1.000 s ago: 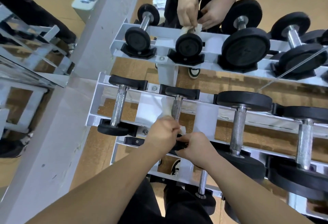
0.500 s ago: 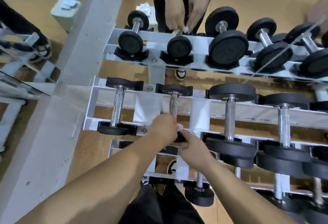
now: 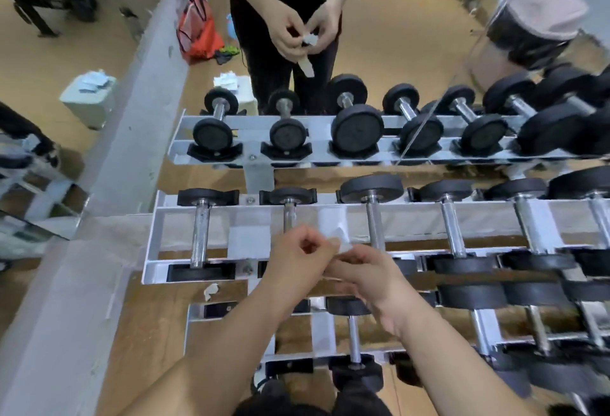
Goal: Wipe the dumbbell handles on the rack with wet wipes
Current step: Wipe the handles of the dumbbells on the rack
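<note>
Beyond my right hand (image 3: pixel 373 273), a chrome dumbbell handle (image 3: pixel 374 221) is running straight away. Right and left hand (image 3: pixel 302 252) are pinching a white wet wipe (image 3: pixel 345 248).

Bright, even indoor light with soft, faint shadows. Wide-angle bending curves the white metal dumbbell rack (image 3: pixel 323 211) toward the frame edges. The hands (image 3: pixel 333 257) and the right edge are motion-blurred.

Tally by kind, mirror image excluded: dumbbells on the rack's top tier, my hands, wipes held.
Dumbbells: 6, the last cut by the frame's edge
Hands: 2, left hand and right hand
Wet wipe: 1, pinched by both hands' fingers
Total: 9
</note>
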Available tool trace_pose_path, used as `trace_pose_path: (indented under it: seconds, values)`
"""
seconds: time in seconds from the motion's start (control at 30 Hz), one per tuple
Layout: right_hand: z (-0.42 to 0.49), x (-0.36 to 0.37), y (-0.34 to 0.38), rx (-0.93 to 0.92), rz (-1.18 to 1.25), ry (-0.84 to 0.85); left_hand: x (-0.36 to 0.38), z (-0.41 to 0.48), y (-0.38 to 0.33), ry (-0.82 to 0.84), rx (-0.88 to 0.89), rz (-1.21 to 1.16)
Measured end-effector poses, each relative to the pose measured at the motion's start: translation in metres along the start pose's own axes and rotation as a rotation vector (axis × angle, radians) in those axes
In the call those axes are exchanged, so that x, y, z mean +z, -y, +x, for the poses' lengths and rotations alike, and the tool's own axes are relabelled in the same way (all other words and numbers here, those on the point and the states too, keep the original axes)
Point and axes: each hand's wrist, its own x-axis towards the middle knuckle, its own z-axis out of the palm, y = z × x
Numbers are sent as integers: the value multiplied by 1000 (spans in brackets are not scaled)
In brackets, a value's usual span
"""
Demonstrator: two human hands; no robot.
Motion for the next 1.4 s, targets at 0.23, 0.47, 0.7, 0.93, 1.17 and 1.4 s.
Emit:
trace_pose_path:
  seconds: [0.23,0.47,0.7,0.93,1.17,1.4]
  values:
    - [-10,-60,1,-60,170,-25,59,-4,-7,16,-50,-124]
    - [-1,-171,7,24,293,122,161,4,-19,158,9,-109]
    - [15,-238,11,47,218,100,226,6,-36,-70,-59,-149]
    - [23,-227,26,32,126,115,226,13,-54,-95,-40,-189]
    - [44,-217,30,17,121,57,200,46,-36,-105,-158,-289]
    - [68,-175,31,78,272,-13,145,83,-27,-52,-218,-397]
